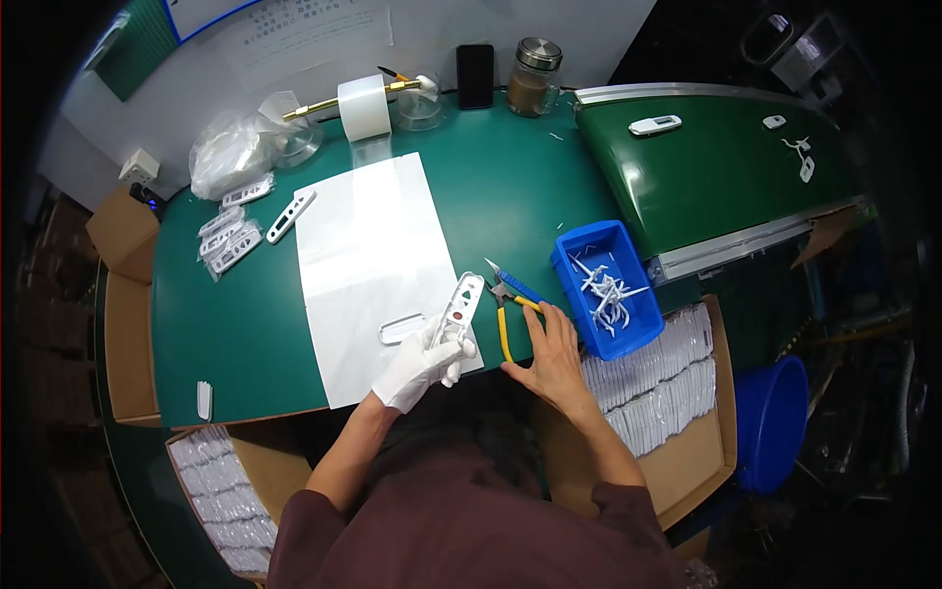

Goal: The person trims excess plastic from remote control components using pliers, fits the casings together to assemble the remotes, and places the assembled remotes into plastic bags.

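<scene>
My left hand (422, 368), in a white glove, is closed around a white plastic casing (464, 298) with several cut-out openings, held tilted over the white sheet. Beside it on the sheet lies another white casing piece (401, 329), a long oval. My bare right hand (556, 361) has its fingers apart over the yellow-handled cutting pliers (504, 324), fingertips and thumb close to the handles. Whether they touch the handles I cannot tell. A blue utility knife (517, 283) rests right behind the pliers.
The white sheet (363, 245) covers mid-table. At right, a blue tray (628, 342) holds white plastic scraps beside a green conveyor (706, 167). Bagged casings (231, 245) lie left. Cartons (728, 412) of packed white parts flank me. A phone (475, 77) and jar (533, 79) stand behind.
</scene>
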Action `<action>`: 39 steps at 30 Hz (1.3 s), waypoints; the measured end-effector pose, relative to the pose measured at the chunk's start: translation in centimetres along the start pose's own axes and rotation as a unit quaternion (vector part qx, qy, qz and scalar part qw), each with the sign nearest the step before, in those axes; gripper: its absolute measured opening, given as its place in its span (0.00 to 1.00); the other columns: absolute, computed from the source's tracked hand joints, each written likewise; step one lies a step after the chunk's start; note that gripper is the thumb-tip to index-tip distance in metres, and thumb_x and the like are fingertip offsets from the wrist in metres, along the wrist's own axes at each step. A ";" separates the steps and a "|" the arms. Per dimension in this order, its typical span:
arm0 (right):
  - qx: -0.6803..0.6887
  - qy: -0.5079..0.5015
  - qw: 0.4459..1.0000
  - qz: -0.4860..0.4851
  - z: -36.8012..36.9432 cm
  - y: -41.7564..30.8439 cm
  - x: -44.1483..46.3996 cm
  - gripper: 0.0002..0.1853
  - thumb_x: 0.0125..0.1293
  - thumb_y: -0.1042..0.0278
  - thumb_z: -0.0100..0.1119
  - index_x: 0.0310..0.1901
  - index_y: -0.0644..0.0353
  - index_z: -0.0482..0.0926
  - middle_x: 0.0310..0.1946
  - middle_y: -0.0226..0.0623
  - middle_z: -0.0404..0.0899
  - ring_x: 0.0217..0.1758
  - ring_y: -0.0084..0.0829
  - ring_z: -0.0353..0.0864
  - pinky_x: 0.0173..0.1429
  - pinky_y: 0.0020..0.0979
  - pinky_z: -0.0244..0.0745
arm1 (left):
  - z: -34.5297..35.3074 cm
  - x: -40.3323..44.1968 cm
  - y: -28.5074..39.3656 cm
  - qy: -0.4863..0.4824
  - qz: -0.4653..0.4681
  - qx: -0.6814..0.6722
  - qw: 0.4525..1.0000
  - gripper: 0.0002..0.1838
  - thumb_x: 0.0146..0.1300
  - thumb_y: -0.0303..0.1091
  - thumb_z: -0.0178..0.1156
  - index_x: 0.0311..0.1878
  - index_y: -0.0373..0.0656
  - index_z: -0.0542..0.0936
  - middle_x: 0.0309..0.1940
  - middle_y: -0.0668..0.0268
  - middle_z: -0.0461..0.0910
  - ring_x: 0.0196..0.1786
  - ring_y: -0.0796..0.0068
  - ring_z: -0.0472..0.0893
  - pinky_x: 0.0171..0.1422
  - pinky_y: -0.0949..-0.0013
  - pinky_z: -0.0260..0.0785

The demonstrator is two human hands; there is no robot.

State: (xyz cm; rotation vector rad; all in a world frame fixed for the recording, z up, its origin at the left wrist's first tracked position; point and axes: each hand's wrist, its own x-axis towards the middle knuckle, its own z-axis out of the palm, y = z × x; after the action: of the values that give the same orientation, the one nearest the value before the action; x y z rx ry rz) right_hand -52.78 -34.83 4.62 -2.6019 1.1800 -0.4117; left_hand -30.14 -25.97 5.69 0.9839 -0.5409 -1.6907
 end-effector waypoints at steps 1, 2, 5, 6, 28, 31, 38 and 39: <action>0.000 0.001 1.000 0.000 0.0 0.1 0.2 0.47 0.46 0.62 0.78 0.68 0.67 0.66 0.66 0.56 0.62 0.71 0.57 0.61 0.73 0.52 0.60 | 0.0 0.1 -0.1 0.007 0.012 0.020 1.000 0.21 0.68 0.37 0.62 0.60 0.40 0.71 0.37 0.68 0.81 0.26 0.84 0.74 0.30 0.80 0.67; 0.018 -0.012 1.000 0.011 -0.1 0.2 0.4 0.45 0.46 0.66 0.75 0.68 0.68 0.66 0.63 0.55 0.64 0.68 0.56 0.64 0.71 0.50 0.62 | 0.0 0.2 -0.2 0.014 0.024 0.040 0.999 0.22 0.67 0.37 0.62 0.61 0.40 0.71 0.36 0.69 0.81 0.25 0.85 0.73 0.28 0.80 0.64; 0.036 -0.009 0.998 0.045 0.4 0.8 0.9 0.43 0.44 0.73 0.68 0.67 0.68 0.67 0.58 0.53 0.66 0.62 0.54 0.68 0.66 0.47 0.67 | 0.3 0.4 -0.1 0.051 0.032 0.088 0.994 0.23 0.69 0.34 0.57 0.64 0.38 0.68 0.35 0.68 0.81 0.22 0.86 0.70 0.26 0.80 0.62; 0.035 0.006 0.997 0.068 0.4 1.0 1.1 0.42 0.43 0.76 0.66 0.66 0.68 0.68 0.56 0.53 0.66 0.59 0.53 0.69 0.63 0.45 0.69 | 0.3 0.6 -0.2 0.052 0.032 0.088 0.994 0.23 0.69 0.34 0.57 0.64 0.38 0.68 0.35 0.68 0.81 0.22 0.86 0.70 0.26 0.80 0.62; 0.074 0.104 0.991 -0.035 -5.4 0.8 -1.1 0.33 0.47 0.69 0.67 0.60 0.62 0.76 0.49 0.42 0.76 0.50 0.45 0.76 0.56 0.42 0.73 | 4.7 3.9 -0.1 0.058 0.064 0.271 0.959 0.23 0.69 0.28 0.56 0.67 0.37 0.71 0.29 0.73 0.74 0.30 0.85 0.72 0.36 0.77 0.67; 0.075 0.105 0.991 -0.038 -5.9 1.3 -1.2 0.33 0.48 0.69 0.67 0.60 0.62 0.76 0.49 0.42 0.76 0.49 0.44 0.77 0.55 0.43 0.73 | 5.3 4.1 0.1 0.047 0.058 0.290 0.954 0.23 0.69 0.29 0.56 0.67 0.38 0.71 0.28 0.74 0.73 0.29 0.85 0.71 0.35 0.77 0.66; 0.060 0.087 0.994 -0.035 -7.7 2.4 -1.8 0.30 0.48 0.72 0.68 0.58 0.63 0.78 0.46 0.42 0.78 0.48 0.44 0.80 0.52 0.40 0.78 | 6.7 5.1 0.0 0.029 0.055 0.326 0.943 0.23 0.69 0.32 0.57 0.67 0.39 0.72 0.27 0.71 0.74 0.29 0.83 0.73 0.35 0.75 0.68; 0.060 0.089 0.994 -0.032 -7.8 2.7 -1.9 0.30 0.48 0.72 0.68 0.58 0.63 0.78 0.46 0.42 0.78 0.48 0.44 0.80 0.52 0.40 0.78 | 6.9 5.5 -0.2 0.027 0.053 0.328 0.943 0.23 0.69 0.32 0.57 0.67 0.39 0.72 0.27 0.71 0.74 0.29 0.83 0.73 0.35 0.75 0.68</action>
State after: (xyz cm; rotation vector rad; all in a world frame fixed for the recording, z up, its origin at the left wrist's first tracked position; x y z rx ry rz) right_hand -58.60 -35.95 10.61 -2.5470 1.0897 -0.7170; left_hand -36.47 -31.81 7.54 1.4327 -1.1426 -1.3968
